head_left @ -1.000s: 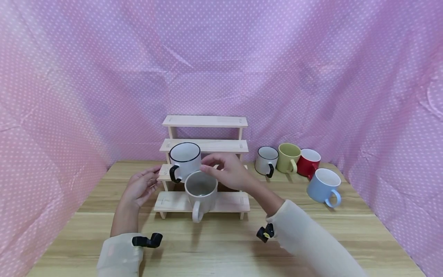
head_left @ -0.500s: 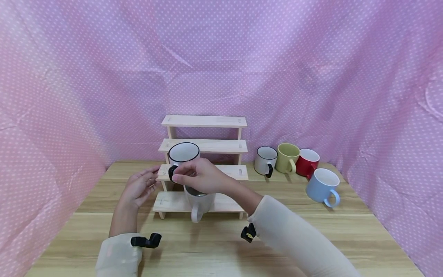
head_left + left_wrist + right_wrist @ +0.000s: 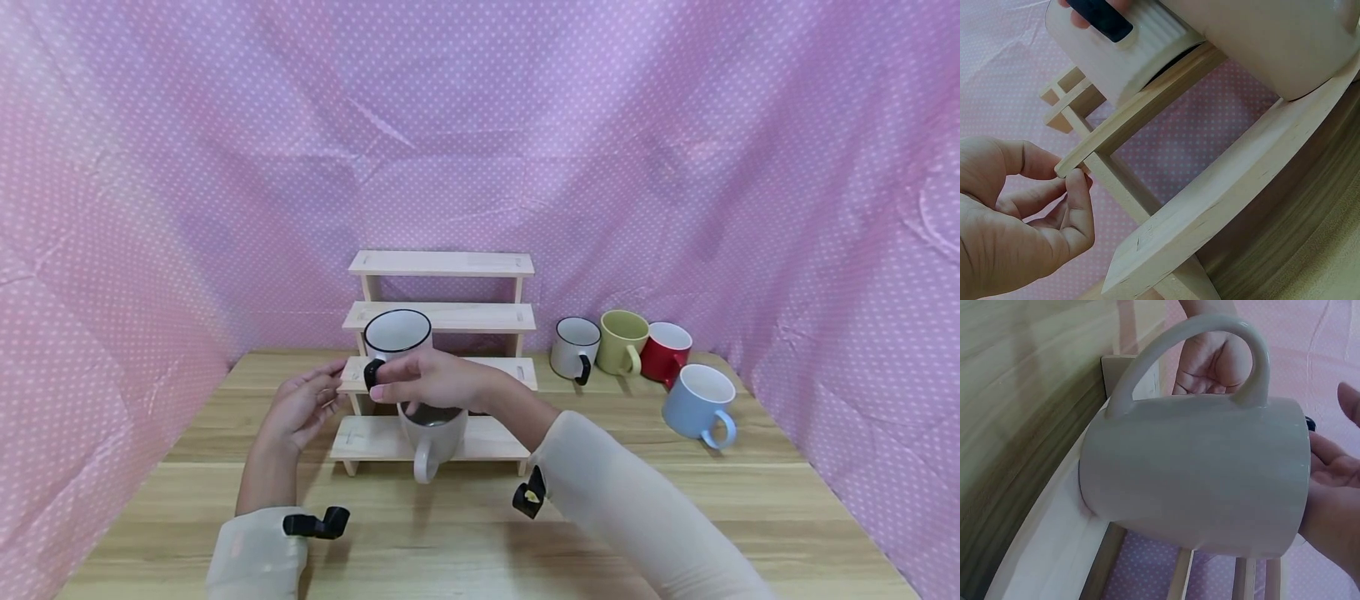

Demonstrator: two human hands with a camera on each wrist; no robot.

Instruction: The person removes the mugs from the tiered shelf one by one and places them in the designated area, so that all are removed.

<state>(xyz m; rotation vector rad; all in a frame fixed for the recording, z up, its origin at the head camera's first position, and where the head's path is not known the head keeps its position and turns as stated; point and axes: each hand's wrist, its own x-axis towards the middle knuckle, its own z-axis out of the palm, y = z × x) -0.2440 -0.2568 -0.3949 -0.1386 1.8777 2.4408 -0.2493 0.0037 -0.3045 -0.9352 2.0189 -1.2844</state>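
Note:
A white mug [image 3: 398, 332] with a black rim and black handle [image 3: 1105, 20] stands upright on the second step from the bottom of a wooden tiered shelf [image 3: 442, 264]. My right hand [image 3: 442, 383] reaches over from the right and pinches that handle with thumb and fingers. Below it, a plain off-white mug [image 3: 1197, 475] stands on the lowest step, handle toward me, partly covered by the right hand in the head view. My left hand [image 3: 303, 402] pinches the left end of the second step's board [image 3: 1085, 153] between thumb and fingers.
To the shelf's right, a smaller white mug [image 3: 573, 350] with a black handle, a yellow-green mug [image 3: 621, 346] and a red mug [image 3: 660, 358] stand in a row on the wooden table [image 3: 420, 550]. A light blue mug [image 3: 690, 408] stands nearer. Pink dotted cloth [image 3: 480, 150] surrounds the table.
My right hand has moved left and slightly down, from above the off-white mug to the black handle of the white mug. My left hand keeps its place at the shelf.

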